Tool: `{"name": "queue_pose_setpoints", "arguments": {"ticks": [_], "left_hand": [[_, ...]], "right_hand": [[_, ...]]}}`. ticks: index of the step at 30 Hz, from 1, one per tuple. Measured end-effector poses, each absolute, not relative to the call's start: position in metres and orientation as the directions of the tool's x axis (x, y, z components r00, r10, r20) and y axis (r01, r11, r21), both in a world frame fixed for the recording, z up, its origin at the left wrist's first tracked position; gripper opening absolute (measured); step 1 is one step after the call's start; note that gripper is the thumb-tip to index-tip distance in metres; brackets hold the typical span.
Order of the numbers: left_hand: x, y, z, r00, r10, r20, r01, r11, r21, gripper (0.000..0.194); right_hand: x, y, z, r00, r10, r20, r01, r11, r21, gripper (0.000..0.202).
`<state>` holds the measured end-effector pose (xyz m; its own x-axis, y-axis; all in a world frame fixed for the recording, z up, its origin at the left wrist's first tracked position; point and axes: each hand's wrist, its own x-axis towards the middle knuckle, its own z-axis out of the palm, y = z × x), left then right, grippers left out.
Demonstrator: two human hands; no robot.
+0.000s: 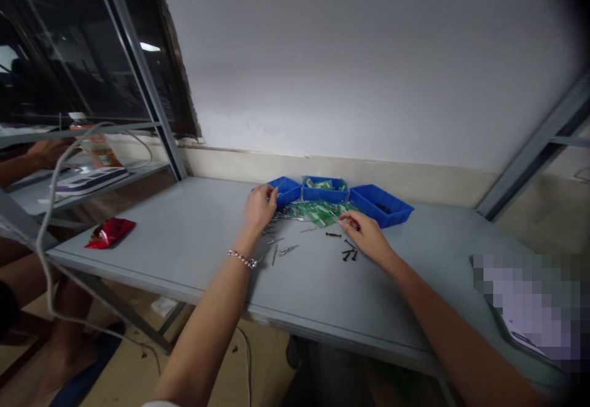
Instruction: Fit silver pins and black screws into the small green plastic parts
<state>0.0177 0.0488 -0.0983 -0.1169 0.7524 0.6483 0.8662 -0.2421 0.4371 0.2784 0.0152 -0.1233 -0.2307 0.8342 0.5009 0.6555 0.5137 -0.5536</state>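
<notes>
My left hand (261, 209) is at the front of the left blue bin (288, 193), fingertips pinched together. What they hold, if anything, is too small to make out. Below it lie loose silver pins (288, 250), thin like pop rivets. My right hand (364, 232) pinches a thin silver pin (334, 215) between thumb and fingers. It is above the table, beside small green plastic bags (320, 213) heaped before the middle blue bin (325, 194). Several black screws (348, 253) lie just left of and below that hand. Dark pieces sit in the right blue bin (397, 213).
The grey table (184, 235) backs onto a white wall. A red wrapper (110, 233) lies at its left end, and a blurred-out flat item (530, 315) at the right. A white cable (48, 235) hangs at left, near another person's arm (27, 160) and a bottle (102, 150).
</notes>
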Motion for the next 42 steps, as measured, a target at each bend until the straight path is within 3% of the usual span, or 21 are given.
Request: {"name": "queue_pose_setpoints", "arguments": {"ticks": [5,16,31,36,39,42], "left_hand": [[-0.002,0.054,-0.1,-0.299,0.696,0.653,0.896,-0.032,0.443,0.02],[0.003,0.055,-0.107,-0.293,0.767,0.571,0.921,0.065,0.385,0.025],[0.003,0.057,-0.108,-0.259,0.81,0.526,0.904,0.011,0.428,0.022],[0.004,0.051,-0.097,-0.148,0.794,0.589,0.884,-0.161,0.439,0.021],[0.0,0.043,-0.088,0.057,0.9,0.432,0.86,-0.265,0.437,0.024],[-0.002,0.035,-0.084,0.315,0.949,0.018,0.855,-0.292,0.429,0.029]], "right_hand": [[0.277,0.015,-0.124,-0.244,0.831,0.499,0.667,0.518,-0.536,0.023],[0.277,0.013,-0.123,-0.255,0.848,0.463,0.703,0.492,-0.514,0.026],[0.277,0.012,-0.123,-0.267,0.859,0.437,0.702,0.484,-0.523,0.026],[0.276,0.012,-0.121,-0.264,0.862,0.433,0.708,0.478,-0.52,0.024],[0.276,0.012,-0.121,-0.275,0.852,0.446,0.701,0.496,-0.513,0.021],[0.276,0.013,-0.122,-0.293,0.838,0.461,0.692,0.518,-0.502,0.02]]}}
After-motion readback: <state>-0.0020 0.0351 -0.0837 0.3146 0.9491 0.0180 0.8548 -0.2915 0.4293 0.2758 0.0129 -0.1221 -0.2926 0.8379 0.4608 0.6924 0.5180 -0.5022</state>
